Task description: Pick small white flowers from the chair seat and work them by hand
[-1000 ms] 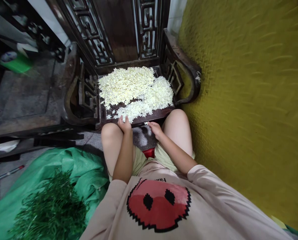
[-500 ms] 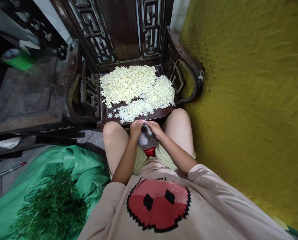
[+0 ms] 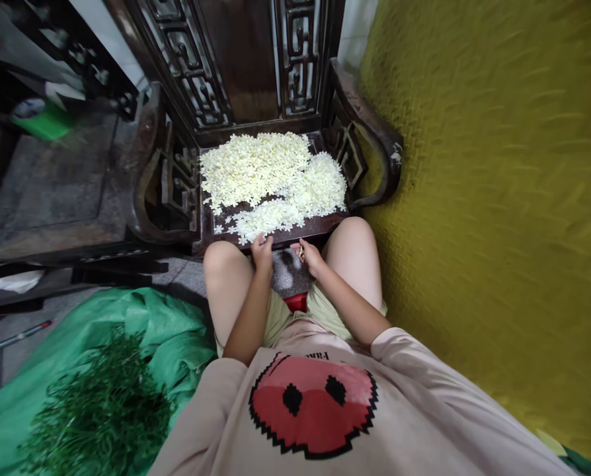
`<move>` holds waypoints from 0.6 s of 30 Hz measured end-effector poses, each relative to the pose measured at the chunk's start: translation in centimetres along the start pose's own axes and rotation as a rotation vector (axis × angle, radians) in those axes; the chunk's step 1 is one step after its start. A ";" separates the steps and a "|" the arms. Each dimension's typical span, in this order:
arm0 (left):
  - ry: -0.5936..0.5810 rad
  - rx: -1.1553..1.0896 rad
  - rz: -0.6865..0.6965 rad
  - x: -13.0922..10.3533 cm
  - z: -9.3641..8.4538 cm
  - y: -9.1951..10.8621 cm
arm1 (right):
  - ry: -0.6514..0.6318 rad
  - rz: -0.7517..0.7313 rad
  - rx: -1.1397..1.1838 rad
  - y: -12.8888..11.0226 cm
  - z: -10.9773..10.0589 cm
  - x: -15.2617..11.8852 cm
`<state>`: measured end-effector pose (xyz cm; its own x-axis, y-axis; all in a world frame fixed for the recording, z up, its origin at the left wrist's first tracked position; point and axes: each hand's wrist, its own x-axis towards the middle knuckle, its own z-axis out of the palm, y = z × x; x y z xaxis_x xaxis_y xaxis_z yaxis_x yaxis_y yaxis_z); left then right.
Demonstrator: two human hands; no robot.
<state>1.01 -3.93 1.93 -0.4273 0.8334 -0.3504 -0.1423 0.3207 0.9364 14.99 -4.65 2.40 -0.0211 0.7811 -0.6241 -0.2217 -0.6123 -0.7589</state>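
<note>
My left hand is at the front edge of a dark wooden chair seat, its fingertips beside the nearest white flowers. Its thumb and forefinger look slightly apart, and I make out nothing between them. To its right, above the gap between my knees, my right hand is closed on a small pale yellowish piece, too small to name. Loose star-shaped blossoms cover much of the seat: a larger cream heap at the back and a whiter heap at the right.
Carved armrests flank the seat. A yellow textured sheet rises close on my right. At lower left, a green sack holds leafy green stems. A green roll lies on the dark wooden surface at far left.
My hands were together, fingertips meeting at a small white thing. They have now parted: the left has moved left toward the flowers, the right slightly right.
</note>
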 end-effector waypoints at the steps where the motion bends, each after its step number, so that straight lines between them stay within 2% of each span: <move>1: -0.099 0.047 0.007 -0.9 0.3 -0.2 | -0.006 -0.011 0.003 0.0 0.0 0.0; 3: -0.330 0.151 0.077 -2.4 0.8 -0.3 | -0.025 -0.038 0.002 0.2 0.1 0.0; 5: -0.427 0.278 0.194 -3.4 1.0 -0.2 | -0.051 -0.064 -0.012 0.4 0.3 0.1; 8: -0.412 0.424 0.325 -3.8 1.1 0.0 | -0.080 -0.085 -0.028 0.5 0.3 0.2; 12: -0.362 0.477 0.423 -3.7 1.3 0.0 | -0.072 -0.072 -0.012 0.4 0.2 0.3; 18: -0.213 0.324 0.213 -3.0 1.2 -0.4 | 0.056 -0.108 -0.045 0.4 0.1 0.1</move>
<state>3.44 -6.04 2.61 -0.2185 0.9595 -0.1777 0.2313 0.2279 0.9458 14.77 -4.74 2.05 0.0552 0.8354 -0.5469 -0.1756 -0.5311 -0.8289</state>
